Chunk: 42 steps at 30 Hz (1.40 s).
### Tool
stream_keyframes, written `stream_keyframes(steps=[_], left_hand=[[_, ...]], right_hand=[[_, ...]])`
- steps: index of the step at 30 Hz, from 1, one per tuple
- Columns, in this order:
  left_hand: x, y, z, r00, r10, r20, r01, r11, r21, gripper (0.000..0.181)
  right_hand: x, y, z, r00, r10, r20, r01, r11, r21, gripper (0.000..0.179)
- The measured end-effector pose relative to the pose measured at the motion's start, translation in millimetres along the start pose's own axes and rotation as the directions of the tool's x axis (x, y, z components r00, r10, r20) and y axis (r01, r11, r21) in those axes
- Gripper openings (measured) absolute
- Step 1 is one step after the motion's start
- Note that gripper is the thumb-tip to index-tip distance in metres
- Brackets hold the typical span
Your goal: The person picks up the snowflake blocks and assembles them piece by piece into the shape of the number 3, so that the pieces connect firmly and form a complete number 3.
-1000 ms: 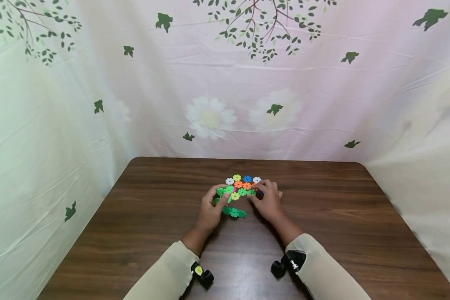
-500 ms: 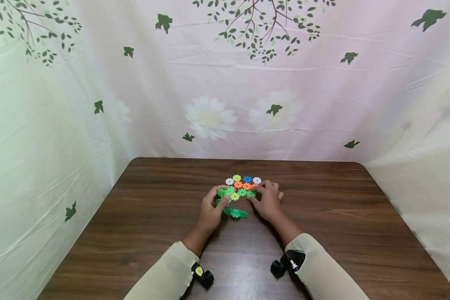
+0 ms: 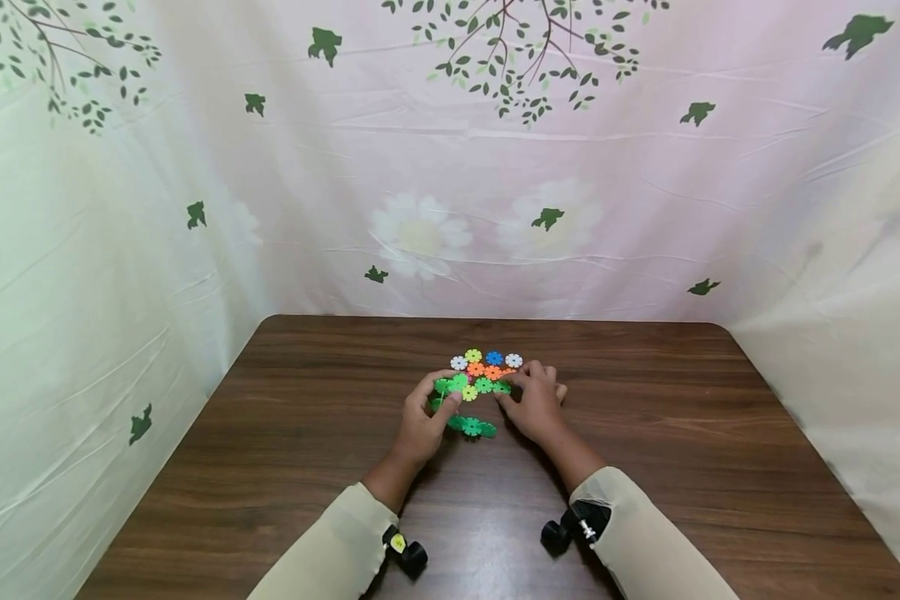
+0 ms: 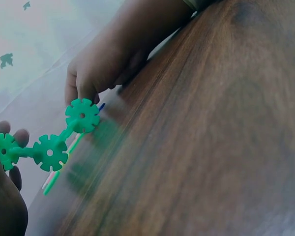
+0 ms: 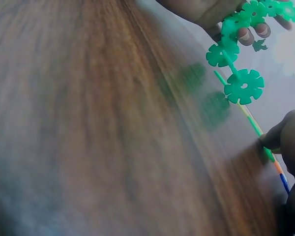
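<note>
My left hand holds a bent chain of green flower-shaped interlocking discs between thumb and fingers. The chain's loose end hangs toward me, and in the left wrist view its discs join edge to edge at angles, above the tabletop. Beyond it is a flat patch of linked discs in orange, green, yellow, white and blue. At the patch's right side my right hand pinches the edge with thumb and index finger. Seen edge-on in the right wrist view, the patch is a thin coloured line. The fingers hide some discs.
Brown wood-grain table lies under both hands and extends to either side. A pale printed curtain hangs behind its far edge and along both sides. Black wrist cameras sit on both sleeves.
The near end of the green chain has shifted very slightly to the right since a second ago. Both hands stay almost where they were.
</note>
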<state>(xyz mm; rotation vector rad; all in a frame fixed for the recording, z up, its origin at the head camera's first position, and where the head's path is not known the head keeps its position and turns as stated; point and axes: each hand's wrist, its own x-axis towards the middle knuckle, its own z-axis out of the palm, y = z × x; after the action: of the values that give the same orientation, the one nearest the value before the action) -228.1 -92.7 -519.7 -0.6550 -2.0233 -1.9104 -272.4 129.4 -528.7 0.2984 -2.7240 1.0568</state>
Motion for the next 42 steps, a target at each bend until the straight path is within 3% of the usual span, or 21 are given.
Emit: stream_keyframes(steps=[10, 20, 28, 36, 42], left_hand=[[0.6, 1.9, 1.3, 1.000, 0.007, 0.007, -0.007, 1.000, -0.017, 0.032], [1.2, 1.5, 1.1, 1.000, -0.005, 0.005, 0.005, 1.000, -0.017, 0.032], [0.7, 1.5, 1.1, 1.000, 0.001, 0.005, -0.001, 1.000, -0.013, 0.031], [1.2, 0.5, 0.7, 1.000, -0.004, 0.012, 0.004, 1.000, -0.009, 0.031], [0.7, 2.0, -0.1, 1.000, -0.009, 0.005, 0.009, 1.000, 0.004, 0.032]], right_hand=[[-0.8, -1.0, -1.2, 1.000, 0.017, -0.003, -0.017, 1.000, 0.011, 0.034], [-1.5, -2.1, -1.1, 0.996, 0.046, -0.082, -0.050, 0.998, -0.047, 0.034], [-3.4, -5.3, -7.3, 0.994, 0.106, -0.011, -0.106, 0.994, 0.038, 0.024], [-5.9, -6.8, -8.5, 0.998, 0.060, -0.031, -0.055, 0.988, 0.143, 0.017], [-6.8, -5.4, -7.2, 0.998, -0.008, -0.058, 0.014, 0.993, 0.116, 0.007]])
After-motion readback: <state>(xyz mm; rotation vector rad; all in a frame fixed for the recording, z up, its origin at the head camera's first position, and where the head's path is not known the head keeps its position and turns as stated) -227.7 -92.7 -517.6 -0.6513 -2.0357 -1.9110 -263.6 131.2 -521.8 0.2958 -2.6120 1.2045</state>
